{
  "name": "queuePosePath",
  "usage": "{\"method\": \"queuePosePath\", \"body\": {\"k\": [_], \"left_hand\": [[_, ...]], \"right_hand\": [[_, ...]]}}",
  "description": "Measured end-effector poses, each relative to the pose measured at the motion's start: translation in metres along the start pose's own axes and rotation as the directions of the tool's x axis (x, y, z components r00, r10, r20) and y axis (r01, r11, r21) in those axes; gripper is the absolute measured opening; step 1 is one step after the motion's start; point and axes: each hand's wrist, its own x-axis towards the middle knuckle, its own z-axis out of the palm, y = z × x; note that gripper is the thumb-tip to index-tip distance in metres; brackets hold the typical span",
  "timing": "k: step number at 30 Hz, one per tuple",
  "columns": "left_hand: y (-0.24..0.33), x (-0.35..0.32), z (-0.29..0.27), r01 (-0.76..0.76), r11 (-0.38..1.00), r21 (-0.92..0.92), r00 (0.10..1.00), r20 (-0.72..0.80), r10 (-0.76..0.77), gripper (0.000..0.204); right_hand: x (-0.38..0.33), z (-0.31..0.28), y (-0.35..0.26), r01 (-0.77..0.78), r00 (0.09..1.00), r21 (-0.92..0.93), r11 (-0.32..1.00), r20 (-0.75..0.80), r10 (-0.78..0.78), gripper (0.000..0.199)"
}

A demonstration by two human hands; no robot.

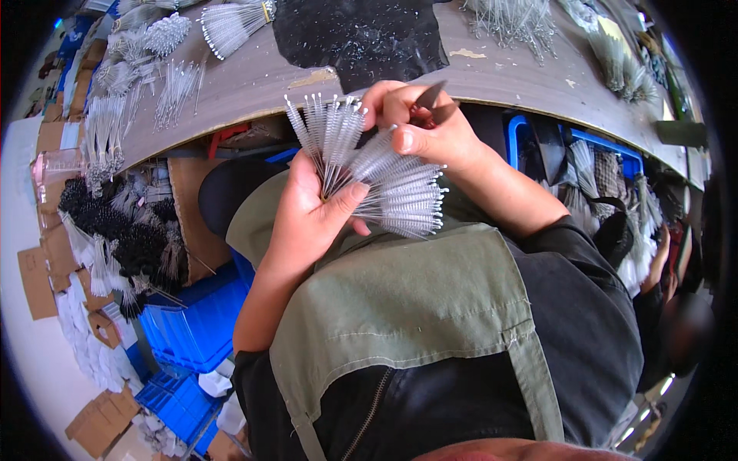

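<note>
Left hand [311, 207]: grip closed on the wire stems of a fanned brush bundle [407, 196], thumb lying across the stems. Bristles clear, tips white, fan opening upward and to the right. Bundle position: in the air over the person's apron [430, 296], just in front of the middle of the table's near edge.

Right hand [453, 142]: grip holding red-handled snips [430, 96] in the palm, dark blades projecting; thumb and index finger at the bristle tips. Cannot tell whether a single brush is pinched.

Table [238, 84]: black sheet [357, 38] at middle, reaching close to near edge, pale specks on it. Tied bundle [237, 28] left of the sheet; loose brushes [511, 27] right of it.
</note>
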Motion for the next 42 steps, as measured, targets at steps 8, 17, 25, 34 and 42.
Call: {"method": "queuePosePath", "body": {"k": [8, 17, 25, 34, 42], "left_hand": [[0.009, -0.005, 0.010, -0.045, 0.992, -0.115, 0.998, -0.044, 0.040, 0.038], [0.007, -0.012, 0.020, -0.111, 0.977, 0.180, 0.976, -0.163, 0.141, 0.038], [0.010, -0.010, 0.019, -0.099, 0.962, 0.253, 0.988, -0.089, 0.125, 0.039], [0.010, -0.004, 0.014, -0.061, 0.976, 0.210, 0.998, 0.032, 0.056, 0.031], [0.002, 0.003, 0.009, -0.003, 0.995, 0.097, 0.995, 0.102, -0.007, 0.036]], "right_hand": [[-0.008, 0.010, -0.008, -0.012, 0.994, 0.068, 0.998, -0.107, 0.019, 0.022], [-0.019, 0.000, -0.006, 0.052, 0.998, -0.039, 0.998, 0.039, -0.050, 0.025], [-0.025, 0.003, -0.002, 0.046, 0.999, 0.078, 0.996, -0.012, -0.045, 0.036], [-0.006, -0.022, -0.002, 0.162, 0.985, 0.153, 0.975, -0.090, -0.150, 0.036], [0.001, -0.013, -0.016, -0.072, 0.993, 0.049, 0.996, 0.094, 0.067, 0.055]]}}
